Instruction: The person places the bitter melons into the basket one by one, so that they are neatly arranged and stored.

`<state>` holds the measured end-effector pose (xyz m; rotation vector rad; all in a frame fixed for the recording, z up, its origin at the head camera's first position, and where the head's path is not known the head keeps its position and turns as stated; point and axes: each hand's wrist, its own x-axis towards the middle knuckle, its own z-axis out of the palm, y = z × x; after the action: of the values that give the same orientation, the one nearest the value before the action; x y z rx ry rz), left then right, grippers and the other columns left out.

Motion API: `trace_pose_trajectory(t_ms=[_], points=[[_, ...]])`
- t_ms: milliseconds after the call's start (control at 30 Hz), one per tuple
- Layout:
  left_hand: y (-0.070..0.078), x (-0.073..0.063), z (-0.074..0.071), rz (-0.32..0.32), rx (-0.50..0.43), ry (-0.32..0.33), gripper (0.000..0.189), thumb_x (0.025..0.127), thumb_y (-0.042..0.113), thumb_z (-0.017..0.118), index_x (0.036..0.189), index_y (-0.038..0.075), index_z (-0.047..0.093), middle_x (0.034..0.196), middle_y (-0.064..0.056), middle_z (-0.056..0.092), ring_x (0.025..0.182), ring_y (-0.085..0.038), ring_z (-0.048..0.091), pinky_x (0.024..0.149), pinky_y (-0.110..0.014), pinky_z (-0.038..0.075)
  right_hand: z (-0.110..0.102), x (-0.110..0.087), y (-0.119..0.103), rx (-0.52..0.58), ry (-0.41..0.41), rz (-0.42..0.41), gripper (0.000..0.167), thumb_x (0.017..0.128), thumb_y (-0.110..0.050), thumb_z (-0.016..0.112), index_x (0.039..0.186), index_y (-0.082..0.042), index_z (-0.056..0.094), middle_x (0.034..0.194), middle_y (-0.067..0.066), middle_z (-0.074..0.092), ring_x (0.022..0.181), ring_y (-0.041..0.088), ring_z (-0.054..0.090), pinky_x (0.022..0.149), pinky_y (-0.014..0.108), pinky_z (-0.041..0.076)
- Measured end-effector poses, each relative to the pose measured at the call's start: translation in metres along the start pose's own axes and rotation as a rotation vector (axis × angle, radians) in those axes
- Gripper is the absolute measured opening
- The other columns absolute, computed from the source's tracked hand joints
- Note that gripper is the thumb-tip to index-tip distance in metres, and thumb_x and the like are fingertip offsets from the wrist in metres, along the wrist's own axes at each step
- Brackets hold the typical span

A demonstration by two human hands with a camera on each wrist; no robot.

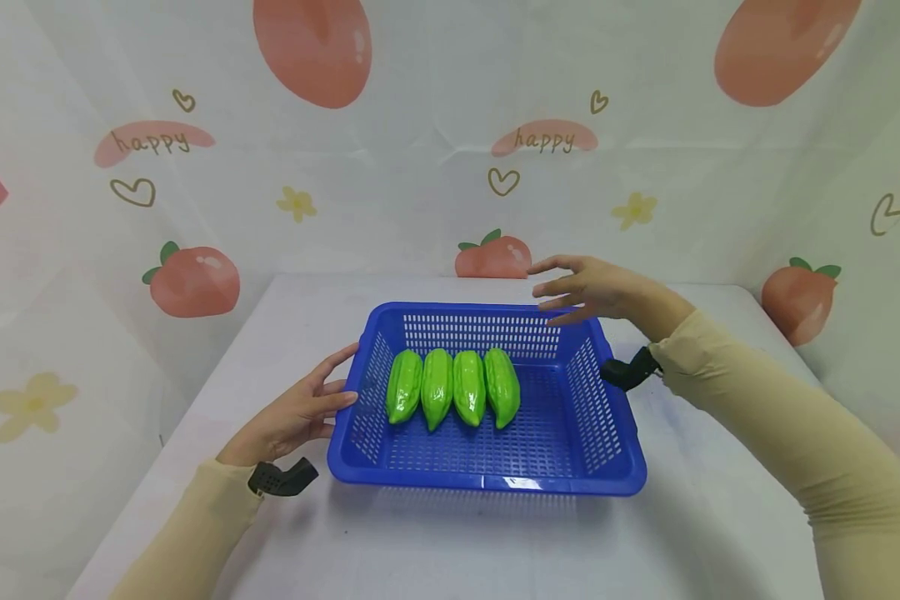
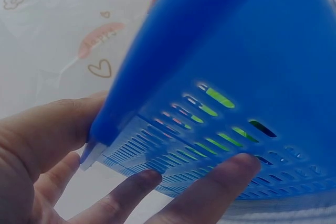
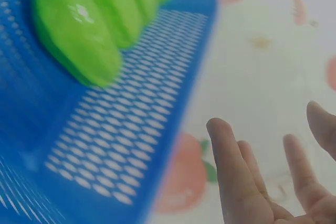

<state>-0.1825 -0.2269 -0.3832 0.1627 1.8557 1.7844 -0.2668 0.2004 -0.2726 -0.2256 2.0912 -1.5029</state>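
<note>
A blue plastic basket (image 1: 487, 481) with slotted walls stands on the table in the head view. Inside, toward its left half, several glossy green ridged bitter melons (image 1: 437, 387) lie side by side in a row. My left hand (image 1: 300, 412) holds the basket's left rim. In the left wrist view its thumb is at the rim and its fingertips (image 2: 244, 166) lie along the slotted outer wall. Over the far right corner of the basket, my right hand (image 1: 592, 290) hovers with fingers spread and holds nothing. The right wrist view shows those fingers (image 3: 231, 166) beside the basket wall.
The basket stands on a table with a white cover (image 1: 300, 333). Behind it hangs a white curtain (image 1: 397, 192) printed with fruit, flowers and hearts. A black wrist device (image 1: 283, 477) sits on the left wrist, and another black device (image 1: 630, 369) on the right.
</note>
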Motion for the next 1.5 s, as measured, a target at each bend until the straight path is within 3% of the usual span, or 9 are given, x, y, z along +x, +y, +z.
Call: trace_pose_trajectory(t_ms=[200,367,567,700,900,1067,1267,1400,1500], points=[[0.0,0.0,0.0,-0.007,-0.001,0.0,0.078,0.097,0.019,0.06,0.153,0.042,0.011,0.145,-0.022,0.04,0.103,-0.03,0.067,0.087,-0.051,0.055,-0.033,-0.029,-0.01,0.037,0.085,-0.122,0.039,0.102,-0.019,0.049,0.139,-0.014,0.04,0.119,0.002,0.057,0.114,0.022,0.059,0.098,0.045,0.051],[0.001,-0.001,0.0,-0.006,0.004,0.002,0.078,0.097,0.019,0.06,0.153,0.042,0.011,0.145,-0.022,0.041,0.103,-0.03,0.067,0.087,-0.051,0.055,-0.06,-0.051,-0.001,0.084,0.139,-0.273,0.032,0.102,-0.022,0.047,0.133,-0.017,0.045,0.117,-0.003,0.061,0.104,0.011,0.065,0.086,0.03,0.057],[0.001,-0.002,0.0,0.002,-0.009,-0.007,0.078,0.097,0.018,0.059,0.153,0.041,0.011,0.144,-0.022,0.043,0.103,-0.031,0.067,0.086,-0.052,0.055,-0.083,-0.073,0.023,0.196,0.221,-0.478,0.029,0.102,-0.011,0.045,0.131,-0.016,0.049,0.116,-0.003,0.065,0.102,0.011,0.067,0.08,0.024,0.058],[0.002,-0.002,0.0,-0.003,-0.017,-0.002,0.078,0.097,0.017,0.059,0.153,0.041,0.011,0.145,-0.022,0.042,0.104,-0.031,0.067,0.086,-0.053,0.055,-0.094,-0.084,0.042,0.197,0.295,-0.541,0.033,0.101,-0.007,0.046,0.133,-0.015,0.048,0.116,-0.003,0.064,0.102,0.009,0.066,0.078,0.021,0.057],[0.001,-0.002,0.001,0.001,-0.012,-0.003,0.078,0.097,0.017,0.058,0.154,0.041,0.009,0.146,-0.023,0.04,0.105,-0.031,0.067,0.085,-0.053,0.054,-0.106,-0.092,0.081,0.248,0.306,-0.657,0.038,0.1,0.005,0.041,0.134,-0.008,0.049,0.116,0.0,0.066,0.104,0.011,0.067,0.082,0.02,0.056],[0.001,-0.001,0.002,0.002,-0.014,-0.011,0.078,0.097,0.017,0.058,0.153,0.041,0.01,0.146,-0.023,0.041,0.105,-0.031,0.067,0.086,-0.053,0.054,-0.108,-0.094,0.116,0.293,0.376,-0.64,0.038,0.098,0.007,0.043,0.13,-0.011,0.053,0.113,-0.003,0.068,0.101,0.008,0.068,0.081,0.017,0.055],[0.002,0.0,0.003,0.01,-0.015,-0.012,0.08,0.097,0.017,0.059,0.154,0.039,0.008,0.148,-0.027,0.037,0.107,-0.031,0.066,0.087,-0.053,0.054,-0.109,-0.093,0.153,0.222,0.465,-0.538,0.036,0.098,0.003,0.048,0.123,-0.021,0.055,0.109,-0.013,0.065,0.096,-0.003,0.065,0.079,0.008,0.051],[0.002,0.0,0.004,0.008,-0.009,-0.003,0.08,0.097,0.018,0.06,0.154,0.039,0.008,0.148,-0.027,0.037,0.107,-0.03,0.066,0.087,-0.052,0.054,-0.108,-0.09,0.172,0.112,0.529,-0.451,0.034,0.098,-0.002,0.051,0.119,-0.029,0.055,0.106,-0.022,0.064,0.094,-0.009,0.063,0.077,0.005,0.049],[0.002,0.0,0.004,0.006,-0.009,0.001,0.081,0.097,0.017,0.06,0.154,0.039,0.008,0.148,-0.027,0.036,0.107,-0.03,0.066,0.087,-0.052,0.054,-0.107,-0.088,0.182,-0.03,0.58,-0.364,0.032,0.099,-0.011,0.054,0.118,-0.037,0.053,0.105,-0.03,0.06,0.094,-0.014,0.058,0.077,0.003,0.047]])
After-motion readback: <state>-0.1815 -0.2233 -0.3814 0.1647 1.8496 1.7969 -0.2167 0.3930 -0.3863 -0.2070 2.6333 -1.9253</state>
